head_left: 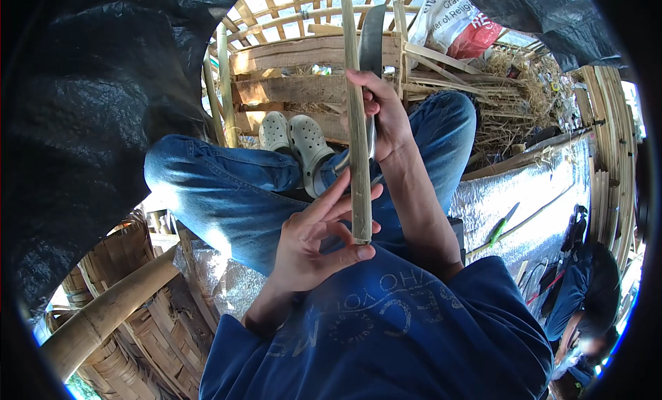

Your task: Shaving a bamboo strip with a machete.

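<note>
A long, narrow bamboo strip (357, 138) stands almost upright in the view, in front of my chest and crossed legs. My left hand (310, 245) steadies its near end, with the thumb at the tip and the fingers stretched behind it. Farther up, my right hand (386, 117) is closed, its thumb laid over the strip. That same hand also grips a large machete (372, 45), whose broad blade points away from me beside the strip. My right palm and fingers mostly hide the machete's handle.
A green-handled knife (498, 231) lies on a silvery foil mat (545, 183) at the right. Wooden slats (310, 58) stand ahead, with straw (510, 90) beside them. Black sheeting (83, 124) hangs left, above a thick bamboo pole (103, 321). Another person (586, 296) is at the lower right.
</note>
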Demonstrator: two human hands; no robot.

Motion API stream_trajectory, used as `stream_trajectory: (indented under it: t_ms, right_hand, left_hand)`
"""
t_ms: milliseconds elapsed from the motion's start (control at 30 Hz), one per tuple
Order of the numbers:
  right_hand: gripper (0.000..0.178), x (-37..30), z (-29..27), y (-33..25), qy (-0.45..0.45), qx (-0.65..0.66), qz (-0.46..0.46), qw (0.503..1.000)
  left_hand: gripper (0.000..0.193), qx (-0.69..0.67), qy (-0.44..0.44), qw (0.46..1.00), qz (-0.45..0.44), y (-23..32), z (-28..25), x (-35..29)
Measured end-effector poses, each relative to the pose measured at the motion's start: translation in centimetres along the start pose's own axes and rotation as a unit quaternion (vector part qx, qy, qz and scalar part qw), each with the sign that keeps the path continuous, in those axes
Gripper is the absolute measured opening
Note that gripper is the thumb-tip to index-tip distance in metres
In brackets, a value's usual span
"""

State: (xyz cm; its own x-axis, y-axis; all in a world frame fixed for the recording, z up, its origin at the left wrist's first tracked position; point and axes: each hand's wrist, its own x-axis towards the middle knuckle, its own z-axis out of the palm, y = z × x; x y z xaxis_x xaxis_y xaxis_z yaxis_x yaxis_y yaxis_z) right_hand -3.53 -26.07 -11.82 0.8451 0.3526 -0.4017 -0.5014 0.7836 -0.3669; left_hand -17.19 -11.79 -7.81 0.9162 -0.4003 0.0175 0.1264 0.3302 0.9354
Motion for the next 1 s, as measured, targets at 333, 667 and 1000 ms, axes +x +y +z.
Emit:
stream_trajectory:
  t_ms: [333,667,1000]
  right_hand:
    - [0.029,-0.7,-1.4,1.9,0.07,-0.096,0.046,0.992]
    - [0.02,0.4,-4.1,2.3,0.033,0.008,0.092,0.995]
    - [0.021,-0.6,-3.5,1.3,0.048,0.003,0.056,0.997]
  left_hand:
    - [0.067,-0.018,0.046,0.974,-0.22,0.3,-2.4,-0.9]
    - [0.076,0.101,0.028,0.963,-0.249,0.3,-2.6,-3.0]
    - [0.068,0.093,0.011,0.973,-0.21,-0.4,-0.7,-2.6]
